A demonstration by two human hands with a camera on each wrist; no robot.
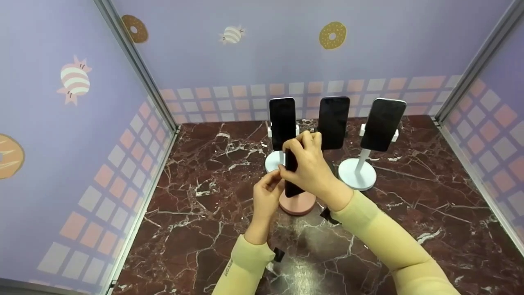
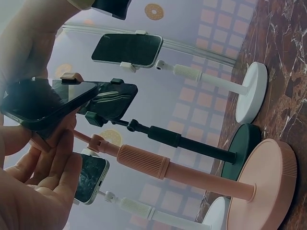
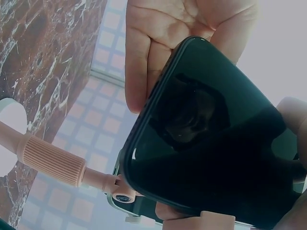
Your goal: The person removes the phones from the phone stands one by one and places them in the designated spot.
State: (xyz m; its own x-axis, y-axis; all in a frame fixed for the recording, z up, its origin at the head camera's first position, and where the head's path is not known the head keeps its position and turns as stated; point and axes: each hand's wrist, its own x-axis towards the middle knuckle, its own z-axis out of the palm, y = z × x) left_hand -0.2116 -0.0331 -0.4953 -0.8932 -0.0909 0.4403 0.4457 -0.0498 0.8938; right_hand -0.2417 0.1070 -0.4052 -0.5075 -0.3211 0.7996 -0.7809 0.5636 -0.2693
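- Lilac walls (image 1: 266,57) printed with doughnuts, striped sweets and pink-and-white squares enclose a dark red, white-veined marble-patterned table (image 1: 196,229).
- Nearest the person on the table, a pink phone stand (image 2: 206,182) rests on its round base, with a ribbed collar on its pole.
- A dark-screened smartphone (image 3: 192,163) sits tilted at the top of that stand, at its pink clamp (image 3: 199,223).
- The right hand (image 1: 309,164) holds this smartphone by its edges, between thumb and fingers.
- The left hand (image 1: 266,200) is beside and below it, fingers and thumb curled round the clamp.
- Behind, three more stands each carry a dark-screened phone: a left white stand (image 1: 273,162), a dark green stand (image 2: 192,146) in the middle, and a right white stand (image 1: 357,175).
- Pale yellow sleeves (image 1: 380,229) cover both forearms.
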